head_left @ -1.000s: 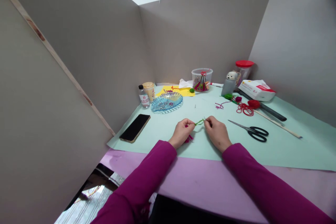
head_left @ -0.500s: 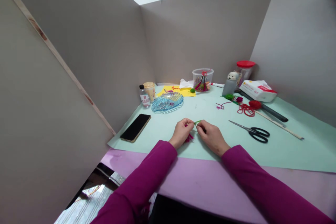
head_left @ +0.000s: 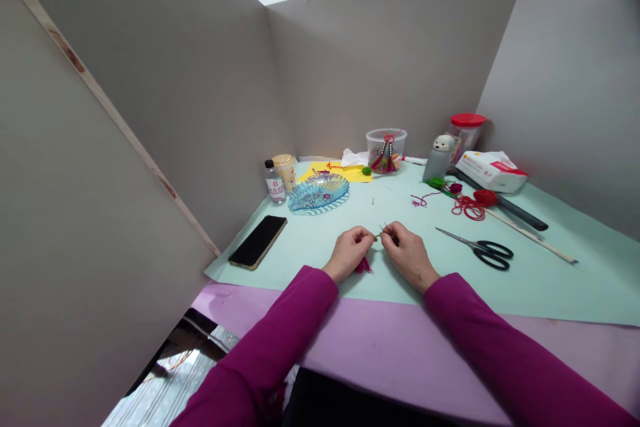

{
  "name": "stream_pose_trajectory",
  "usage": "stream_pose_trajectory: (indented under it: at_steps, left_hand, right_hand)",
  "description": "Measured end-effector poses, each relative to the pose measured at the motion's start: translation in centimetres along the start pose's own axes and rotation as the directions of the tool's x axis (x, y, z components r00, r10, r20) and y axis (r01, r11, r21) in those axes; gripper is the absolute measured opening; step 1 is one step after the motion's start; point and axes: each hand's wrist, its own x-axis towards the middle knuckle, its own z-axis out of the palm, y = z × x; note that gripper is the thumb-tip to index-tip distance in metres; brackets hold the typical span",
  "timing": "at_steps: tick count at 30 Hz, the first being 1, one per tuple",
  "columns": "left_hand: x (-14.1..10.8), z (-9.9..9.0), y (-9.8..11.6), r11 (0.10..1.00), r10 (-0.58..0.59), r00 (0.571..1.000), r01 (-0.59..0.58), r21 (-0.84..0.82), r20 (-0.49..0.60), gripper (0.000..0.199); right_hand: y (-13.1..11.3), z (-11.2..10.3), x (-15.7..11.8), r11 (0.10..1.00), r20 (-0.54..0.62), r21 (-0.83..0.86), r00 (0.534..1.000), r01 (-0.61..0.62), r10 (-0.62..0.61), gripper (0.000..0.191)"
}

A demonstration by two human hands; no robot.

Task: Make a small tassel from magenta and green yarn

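My left hand (head_left: 351,253) is closed in a pinch on a green cord (head_left: 378,236), and a magenta tassel (head_left: 364,267) hangs below its fingers. Just to the right, my right hand (head_left: 406,255) pinches the other end of the same cord, with thin dark ends poking up from its fingertips. A small gap separates the two hands, and the short cord spans it. Black-handled scissors (head_left: 493,255) lie on the pale green sheet (head_left: 310,280) to the right of my right hand.
A phone (head_left: 259,242) lies at the left. Behind are a blue shell dish (head_left: 319,195), a small bottle (head_left: 275,183), a clear tub (head_left: 386,150) and yellow paper (head_left: 357,175). Red yarn (head_left: 469,209), a long stick (head_left: 533,236) and a tissue pack (head_left: 493,172) are at the right.
The green loop between my hands has become a short, straighter cord. My right hand's fingers have curled up more, and thin ends now show above them. The tassel sits slightly lower.
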Motion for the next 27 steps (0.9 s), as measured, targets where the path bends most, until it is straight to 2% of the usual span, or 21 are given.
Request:
stream_pose_trajectory:
  at_steps: [3, 6, 8, 12, 15, 23, 27]
  left_hand:
    - [0.01, 0.00, 0.00, 1.000, 0.000, 1.000, -0.001, -0.031, -0.029, 0.015]
    - [0.04, -0.01, 0.01, 0.998, -0.021, 0.998, 0.018, -0.066, -0.052, 0.014]
    - [0.06, -0.01, 0.02, 0.995, -0.032, 0.998, 0.026, -0.093, -0.063, 0.013]
    - [0.14, -0.02, -0.02, 0.991, -0.050, 0.996, 0.041, -0.126, -0.067, 0.014]
    - [0.20, -0.03, -0.06, 0.991, -0.049, 0.997, 0.040, -0.127, -0.066, 0.015]
    - [0.08, 0.02, -0.14, 0.993, 0.014, 0.999, -0.020, -0.116, -0.050, 0.011]
    - [0.07, 0.00, -0.13, 0.993, 0.002, 0.998, -0.010, -0.119, -0.069, 0.011]
  right_hand:
    - [0.06, -0.06, 0.01, 1.000, -0.013, -0.007, 1.000, -0.009, 0.009, 0.016]
    - [-0.06, -0.23, -0.08, 0.999, -0.087, -0.014, 0.996, -0.038, 0.036, 0.024]
    - [-0.18, -0.28, -0.20, 0.999, -0.108, -0.032, 0.994, -0.012, 0.008, 0.023]
    - [-0.19, -0.02, -0.43, 0.989, 0.023, -0.091, 0.993, 0.114, -0.113, 0.018]
    - [-0.05, 0.22, -0.48, 0.980, 0.079, -0.145, 0.989, 0.136, -0.125, 0.017]
    - [0.05, 0.26, -0.48, 0.972, 0.087, -0.186, 0.988, 0.140, -0.126, 0.017]
    - [0.01, 0.24, -0.51, 0.975, 0.078, -0.174, 0.989, 0.137, -0.125, 0.017]
